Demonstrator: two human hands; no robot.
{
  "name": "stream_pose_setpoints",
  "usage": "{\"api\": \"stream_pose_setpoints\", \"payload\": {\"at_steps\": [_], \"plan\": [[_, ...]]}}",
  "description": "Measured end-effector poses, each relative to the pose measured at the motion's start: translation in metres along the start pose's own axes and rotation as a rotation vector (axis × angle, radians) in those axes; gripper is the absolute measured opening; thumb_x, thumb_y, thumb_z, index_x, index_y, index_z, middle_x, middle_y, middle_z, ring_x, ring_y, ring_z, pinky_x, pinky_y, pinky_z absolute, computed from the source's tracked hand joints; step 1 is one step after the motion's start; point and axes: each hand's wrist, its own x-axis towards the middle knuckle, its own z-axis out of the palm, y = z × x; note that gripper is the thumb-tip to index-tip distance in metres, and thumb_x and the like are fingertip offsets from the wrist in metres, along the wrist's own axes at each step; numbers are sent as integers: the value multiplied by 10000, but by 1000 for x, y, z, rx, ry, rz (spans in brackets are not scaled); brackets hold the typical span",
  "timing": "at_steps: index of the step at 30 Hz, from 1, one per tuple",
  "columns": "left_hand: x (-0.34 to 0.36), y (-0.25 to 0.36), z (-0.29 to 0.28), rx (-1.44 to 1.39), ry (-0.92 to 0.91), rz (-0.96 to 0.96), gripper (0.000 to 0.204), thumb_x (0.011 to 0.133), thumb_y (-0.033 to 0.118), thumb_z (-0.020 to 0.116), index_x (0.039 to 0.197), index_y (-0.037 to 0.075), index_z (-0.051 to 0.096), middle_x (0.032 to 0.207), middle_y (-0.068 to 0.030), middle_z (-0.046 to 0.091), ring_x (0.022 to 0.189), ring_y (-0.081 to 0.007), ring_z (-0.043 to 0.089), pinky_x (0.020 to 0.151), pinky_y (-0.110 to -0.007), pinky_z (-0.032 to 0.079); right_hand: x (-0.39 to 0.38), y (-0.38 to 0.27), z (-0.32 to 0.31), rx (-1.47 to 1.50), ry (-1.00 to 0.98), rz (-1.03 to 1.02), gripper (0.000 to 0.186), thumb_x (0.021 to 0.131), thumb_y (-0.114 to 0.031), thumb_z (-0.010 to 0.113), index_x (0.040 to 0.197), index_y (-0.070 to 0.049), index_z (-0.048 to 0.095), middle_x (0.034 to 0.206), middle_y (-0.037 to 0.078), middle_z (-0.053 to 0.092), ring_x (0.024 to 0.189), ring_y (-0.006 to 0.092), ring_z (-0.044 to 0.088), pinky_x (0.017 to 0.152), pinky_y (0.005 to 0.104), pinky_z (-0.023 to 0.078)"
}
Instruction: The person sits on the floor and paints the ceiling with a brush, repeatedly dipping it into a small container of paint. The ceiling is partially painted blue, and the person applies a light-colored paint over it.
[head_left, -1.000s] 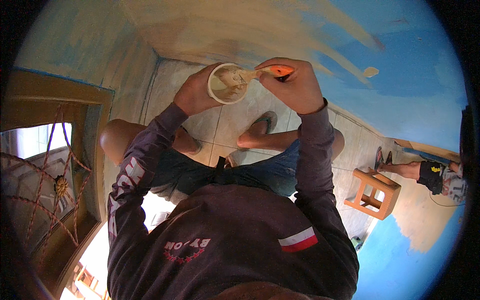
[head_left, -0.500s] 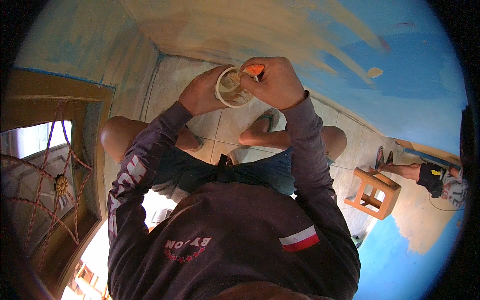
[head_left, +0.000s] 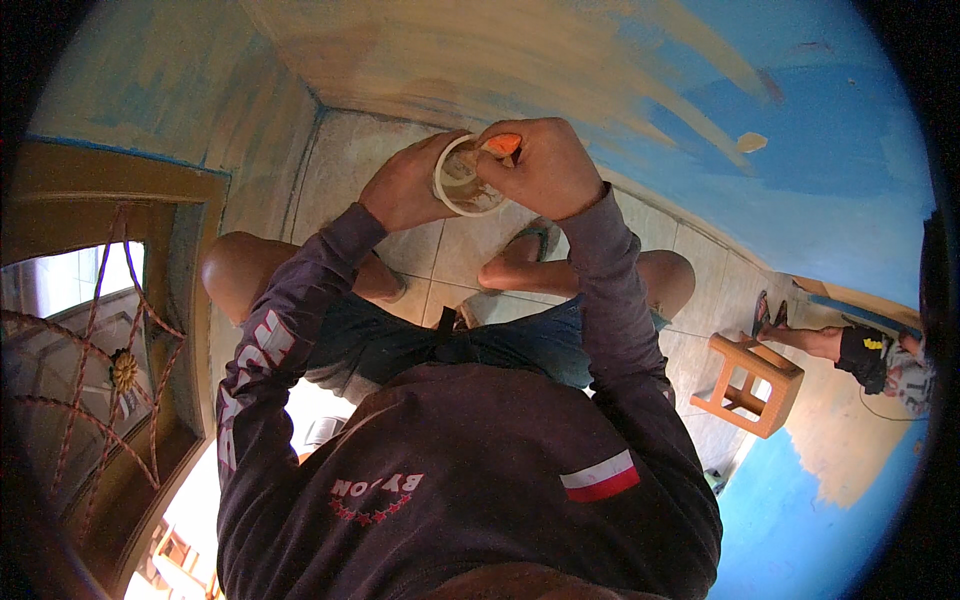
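Observation:
My left hand (head_left: 405, 180) is closed around a white tub (head_left: 440, 187) with a beige substance smeared inside. My right hand (head_left: 540, 165) grips an orange-handled brush (head_left: 503, 141) over the tub's mouth, thumb reaching across the opening; the brush's working end is down inside, largely hidden by my fingers. Both hands are held out above the tiled floor (head_left: 350, 160), between my bent knees and the painted wall (head_left: 700, 110), which has beige streaks over blue.
At the right stands an orange-brown plastic stool (head_left: 775, 385), with another person's legs (head_left: 820, 340), in black shorts and sandals, beside it along the wall. To my left is a wooden door frame (head_left: 120, 170) with rope strands (head_left: 85, 400) across its pane.
My right hand has moved left, taking the brush from beside the tub down into it. My left hand and the tub have shifted slightly to the right.

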Motion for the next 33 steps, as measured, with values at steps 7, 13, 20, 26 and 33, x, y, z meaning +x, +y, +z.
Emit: {"api": "stream_pose_setpoints", "payload": {"at_steps": [7, 13, 20, 26, 33], "plan": [[0, -5, 3, 2, 20, 27, 882, 666, 338, 907, 1386, 53, 483, 1321, -175, 591, 1191, -334, 602, 989, -426, 516, -5, -6, -4, -13, 3, 34, 312, 797, -339, 711, 874, -38, 724, 749, 215, 668, 694, 410, 663, 635, 450, 536], [2, -7, 1, -48, 46, -10, 872, 657, 317, 914, 1373, 50, 494, 1282, -171, 620, 1155, -323, 628, 965, -408, 528, -18, -12, -23, 25, 54, 107, 178, 857, -153, 697, 962, -17, 745, 722, 78, 700, 636, 112, 633, 575, 276, 509], [5, 3, -7, -80, 104, -25, 834, 663, 314, 917, 1350, 60, 518, 1251, -151, 643, 1134, -292, 647, 960, -395, 533, -40, 27, -11, 380, 285, 153, 168, 908, -172, 697, 963, -18, 738, 783, 72, 736, 688, 106, 666, 622, 264, 521], [6, 0, -7, -82, 147, -37, 814, 657, 306, 923, 1329, 60, 536, 1244, -133, 655, 1122, -267, 660, 953, -376, 539, -50, 28, -8, 449, 319, 192, 176, 946, -145, 658, 990, 15, 717, 807, 66, 726, 773, 116, 692, 671, 261, 531], [10, -7, -6, -95, 209, -67, 784, 660, 307, 925, 1305, 57, 557, 1222, -130, 671, 1113, -264, 668, 939, -380, 546, -50, 34, 3, 625, 423, 171, 164, 968, -124, 624, 1030, 11, 696, 820, 83, 730, 721, 104, 670, 635, 238, 517]]}}
